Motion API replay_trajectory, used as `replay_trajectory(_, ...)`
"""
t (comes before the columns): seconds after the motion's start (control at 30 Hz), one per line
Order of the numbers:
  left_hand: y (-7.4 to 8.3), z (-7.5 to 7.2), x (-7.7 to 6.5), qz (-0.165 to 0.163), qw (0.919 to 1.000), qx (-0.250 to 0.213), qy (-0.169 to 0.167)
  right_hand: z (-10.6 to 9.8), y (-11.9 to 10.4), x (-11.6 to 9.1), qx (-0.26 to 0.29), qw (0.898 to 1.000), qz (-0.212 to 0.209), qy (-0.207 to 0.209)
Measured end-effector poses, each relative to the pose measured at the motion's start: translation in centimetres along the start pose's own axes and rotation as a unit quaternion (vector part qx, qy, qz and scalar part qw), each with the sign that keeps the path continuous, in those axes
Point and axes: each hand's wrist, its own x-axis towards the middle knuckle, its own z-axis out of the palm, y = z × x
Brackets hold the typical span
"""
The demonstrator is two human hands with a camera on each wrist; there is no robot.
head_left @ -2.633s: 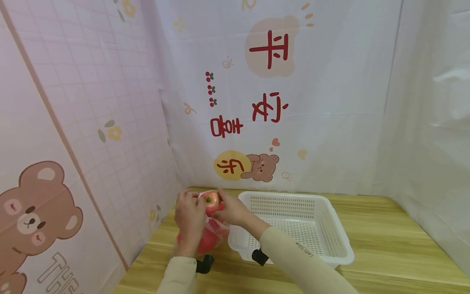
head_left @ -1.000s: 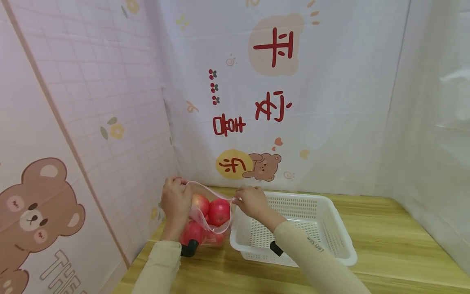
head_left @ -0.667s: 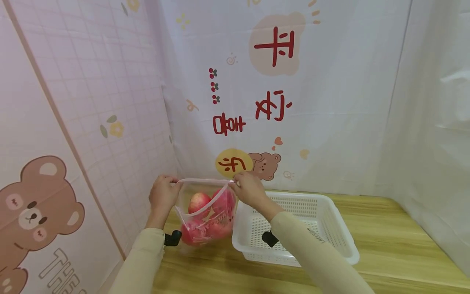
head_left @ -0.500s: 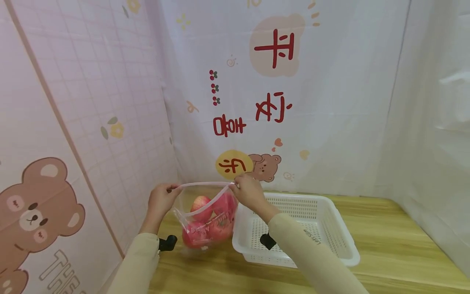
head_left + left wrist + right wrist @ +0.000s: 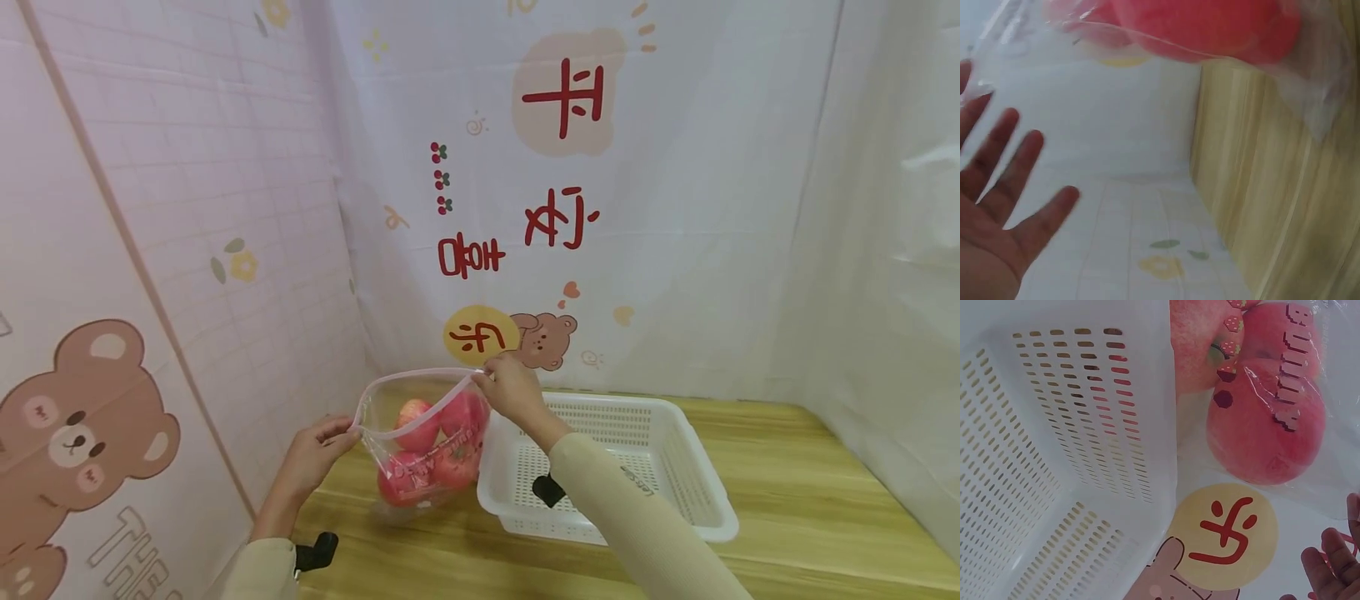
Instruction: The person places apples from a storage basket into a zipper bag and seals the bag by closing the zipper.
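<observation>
A clear plastic bag (image 5: 405, 373) with a pale pink rim stands on the table at the left, its mouth stretched wide. Several red apples (image 5: 414, 412) are inside it, seen through the printed plastic. My left hand (image 5: 306, 457) pinches the left corner of the rim between thumb and index finger; its other fingers (image 5: 1015, 178) spread apart in the left wrist view. At the opposite corner, higher up, my right hand (image 5: 513, 390) pinches the rim. The right wrist view shows apples (image 5: 1266, 425) through the bag's wall, with only some fingertips (image 5: 1335, 550) at the edge.
A white perforated plastic basket (image 5: 708, 492) sits close against the bag's right side, under my right forearm. The wood-grain table (image 5: 795, 483) meets printed white sheets (image 5: 675, 208) at the back and both sides.
At first both hands were round an apple at the bag's mouth; that apple is now inside. The hands have parted to the rim's corners, and the left has lowered and moved left.
</observation>
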Motion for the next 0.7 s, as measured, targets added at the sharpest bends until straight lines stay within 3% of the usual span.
replay_trajectory(0.1,-0.2,0.4,0.5,-0.006,0.9991,0.015,0.04,0.0,0.5,0.0,0.018,1.0,-0.001,0.002)
replay_trajectory(0.3,0.8,-0.7,2.7,-0.074,0.9912,-0.004,0.11,-0.4,1.3,0.1,0.062,0.998,-0.012,-0.008)
replay_trajectory(0.4,1.6,-1.4,4.3,-0.1,0.9821,-0.075,0.141,-1.0,0.9,0.0,0.114,0.993,0.008,-0.032)
replay_trajectory(0.5,2.2,-1.9,5.9,-0.112,0.9666,-0.159,0.167,-1.5,0.5,0.1,0.188,0.98,0.051,-0.051)
replay_trajectory(0.53,2.2,-1.9,6.4,-0.109,0.9623,-0.18,0.172,-1.5,0.4,0.1,0.212,0.974,0.065,-0.052)
replay_trajectory(0.6,1.9,-1.6,7.2,-0.111,0.961,-0.189,0.169,-1.4,0.2,0.2,0.23,0.969,0.084,-0.044)
replay_trajectory(0.7,0.6,-0.9,7.9,-0.139,0.9672,-0.161,0.139,-0.6,0.7,0.0,0.199,0.974,0.097,-0.053)
